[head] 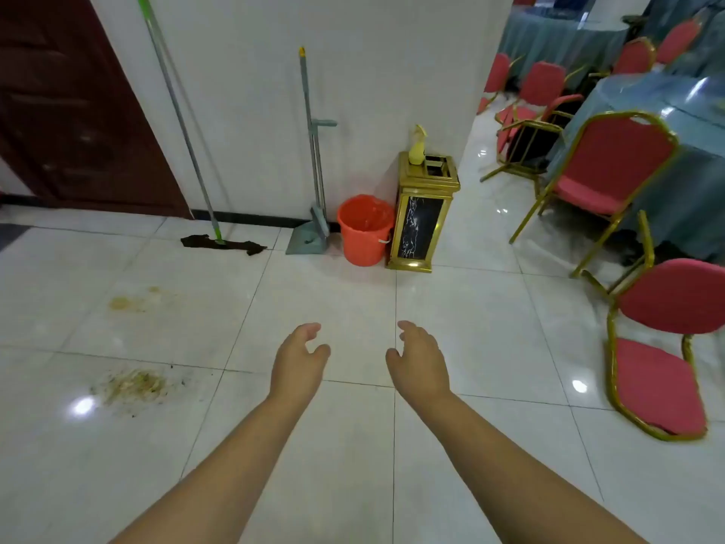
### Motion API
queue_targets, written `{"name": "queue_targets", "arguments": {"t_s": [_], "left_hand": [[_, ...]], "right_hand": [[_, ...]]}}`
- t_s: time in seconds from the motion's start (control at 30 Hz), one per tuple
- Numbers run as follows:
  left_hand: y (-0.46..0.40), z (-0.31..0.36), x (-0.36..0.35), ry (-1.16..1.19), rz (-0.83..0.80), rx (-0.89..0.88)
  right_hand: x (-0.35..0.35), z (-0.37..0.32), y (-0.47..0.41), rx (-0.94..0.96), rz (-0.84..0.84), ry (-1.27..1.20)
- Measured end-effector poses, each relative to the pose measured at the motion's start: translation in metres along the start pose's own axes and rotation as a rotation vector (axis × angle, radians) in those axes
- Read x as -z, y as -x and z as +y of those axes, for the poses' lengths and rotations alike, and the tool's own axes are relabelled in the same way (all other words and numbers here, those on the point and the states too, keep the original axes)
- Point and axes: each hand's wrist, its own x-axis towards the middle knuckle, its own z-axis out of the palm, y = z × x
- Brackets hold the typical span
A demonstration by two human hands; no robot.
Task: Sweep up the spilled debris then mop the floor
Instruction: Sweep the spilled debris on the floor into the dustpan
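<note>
On the glossy white tiled floor [353,445], low left of view: small scatter of yellowish-green crumbly debris [135,385], spread thin at its edges. Farther back on the same side, a faint tan stain [123,303] on a tile.

Both bare forearms reach forward over the floor at centre. Left hand [300,357]: fingers loosely curled, thumb apart from them, nothing in it. Right hand [419,357]: same posture, fingers slack and parted, nothing in it. The hands are near each other, not touching, and well apart from the debris.

Against the white wall [392,72]:
- flat mop with grey-and-green metal handle [184,123], leaning, its dark cloth head [223,244] flat on the floor at the skirting.
- grey long-handled plastic dustpan [306,235], standing upright, with a grey broom [314,151] clipped against it; yellow cap on the taller handle.
- round orange plastic bucket [365,229], just right of the dustpan, clear liner inside.
- gold-framed rectangular waste bin with black marble-look panel [421,221], just beside the bucket, at the wall corner. A yellow spray bottle [418,149] stands on its top.

Far left: dark brown wooden door [70,104].

Right side: red-cushioned banquet chairs with gold metal frames [612,162], several of them, around tables draped in blue-grey cloth [674,123]. Nearest chair sits at the right edge.
</note>
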Motion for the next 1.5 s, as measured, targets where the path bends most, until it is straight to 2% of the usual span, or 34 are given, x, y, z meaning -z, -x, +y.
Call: {"name": "queue_targets", "arguments": {"t_s": [0.37, 0.5, 0.9, 1.2, 1.5], "left_hand": [[-0.139, 0.028, 0.000, 0.025, 0.060, 0.033], [-0.214, 0.040, 0.007, 0.112, 0.013, 0.045], [-0.427, 0.096, 0.059, 0.096, -0.030, 0.035], [-0.531, 0.126, 0.040, 0.100, -0.015, 0.047], [-0.657, 0.191, 0.005, 0.110, 0.054, 0.065]], "right_hand": [[0.003, -0.021, -0.146, 0.098, -0.116, 0.002], [0.002, -0.048, -0.211, 0.097, -0.143, 0.035], [-0.011, -0.139, -0.397, 0.023, -0.178, 0.040], [0.003, -0.161, -0.526, 0.045, -0.068, -0.008], [0.033, -0.167, -0.688, 0.099, -0.154, -0.063]]}}
